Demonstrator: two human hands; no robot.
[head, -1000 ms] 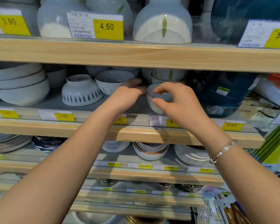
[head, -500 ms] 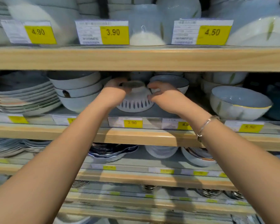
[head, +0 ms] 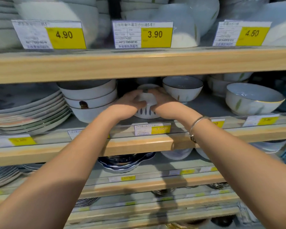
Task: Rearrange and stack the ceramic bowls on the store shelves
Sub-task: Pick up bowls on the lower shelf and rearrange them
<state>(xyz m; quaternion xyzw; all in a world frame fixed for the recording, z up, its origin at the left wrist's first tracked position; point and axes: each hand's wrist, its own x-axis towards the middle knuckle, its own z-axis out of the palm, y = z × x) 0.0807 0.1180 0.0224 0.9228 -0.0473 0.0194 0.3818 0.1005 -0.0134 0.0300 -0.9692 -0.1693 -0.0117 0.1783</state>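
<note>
Step in hand: seating the patterned bowl (head: pixel 147 98). It sits upside down, foot ring up, on the middle shelf (head: pixel 139 145) above the 3.90 tag (head: pixel 153 129). White bowl stack (head: pixel 89 100) to its left, single upright bowl (head: pixel 182 90) to its right. Left grip (head: pixel 130 102) and right grip (head: pixel 163 100) both grasp it, fingers curled over its sides. Another bowl beneath it: cannot tell. Next, by judgement: square it behind the tag and let go gently; neighbours are near, so little sideways room
</note>
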